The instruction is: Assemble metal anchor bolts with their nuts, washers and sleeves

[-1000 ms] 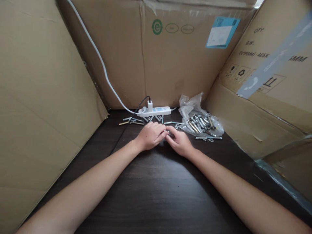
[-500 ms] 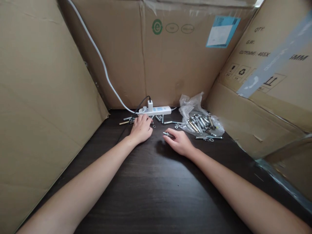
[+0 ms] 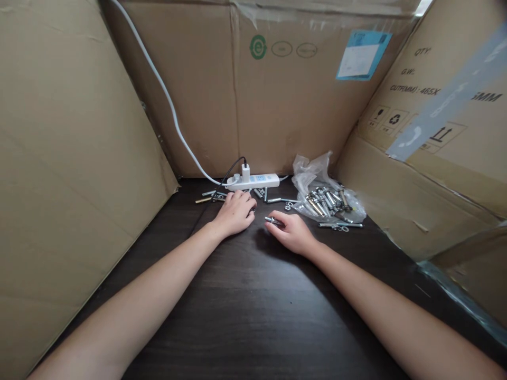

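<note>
My right hand [image 3: 292, 231] is closed around a metal bolt [image 3: 270, 219], whose silvery end sticks out to the left past the fingertips. My left hand [image 3: 236, 211] lies low over the dark table [image 3: 245, 306], its fingers bent together at something small that they mostly hide. Just beyond the left hand are loose bolts and sleeves [image 3: 273, 200]. Small washers and nuts [image 3: 288, 206] lie between the hands and a clear plastic bag [image 3: 309, 171], which holds several bolts [image 3: 327, 200].
A white power strip [image 3: 259, 181] with a plugged-in charger [image 3: 245, 173] and cables lies along the back. Cardboard boxes stand at the left [image 3: 71, 158], the back [image 3: 190, 68] and the right [image 3: 400, 195]. More rods and washers [image 3: 340, 226] lie before the bag.
My left hand has slid slightly to the right, nearer my right hand, and its fingers now cover the ring that lay beside them. My right hand still holds the bolt in place.
</note>
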`<action>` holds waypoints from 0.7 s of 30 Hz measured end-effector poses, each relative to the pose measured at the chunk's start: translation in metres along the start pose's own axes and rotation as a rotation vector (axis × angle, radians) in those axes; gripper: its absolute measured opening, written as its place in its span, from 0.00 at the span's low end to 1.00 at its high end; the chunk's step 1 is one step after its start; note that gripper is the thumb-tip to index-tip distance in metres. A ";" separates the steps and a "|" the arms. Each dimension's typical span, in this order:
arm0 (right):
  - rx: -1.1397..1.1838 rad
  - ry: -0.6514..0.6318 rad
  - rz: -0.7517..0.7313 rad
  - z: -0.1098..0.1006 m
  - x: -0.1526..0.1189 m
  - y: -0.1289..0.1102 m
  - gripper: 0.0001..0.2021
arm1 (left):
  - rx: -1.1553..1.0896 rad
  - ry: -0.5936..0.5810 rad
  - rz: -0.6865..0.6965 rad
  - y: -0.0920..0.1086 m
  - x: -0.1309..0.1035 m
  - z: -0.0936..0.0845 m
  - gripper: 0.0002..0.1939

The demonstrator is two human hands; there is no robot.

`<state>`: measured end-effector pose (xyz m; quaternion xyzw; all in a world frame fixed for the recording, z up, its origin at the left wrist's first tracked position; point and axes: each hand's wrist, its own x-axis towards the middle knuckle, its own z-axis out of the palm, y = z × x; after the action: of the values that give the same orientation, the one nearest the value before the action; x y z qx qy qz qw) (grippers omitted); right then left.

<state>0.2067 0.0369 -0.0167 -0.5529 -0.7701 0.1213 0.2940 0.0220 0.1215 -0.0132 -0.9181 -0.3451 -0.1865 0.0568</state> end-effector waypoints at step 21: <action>-0.030 -0.019 0.009 0.000 0.000 0.002 0.11 | -0.285 0.052 0.015 -0.012 0.002 -0.001 0.15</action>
<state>0.2079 0.0372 -0.0178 -0.5596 -0.7721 0.1165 0.2778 0.0150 0.1314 -0.0118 -0.9143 -0.3065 -0.2568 -0.0640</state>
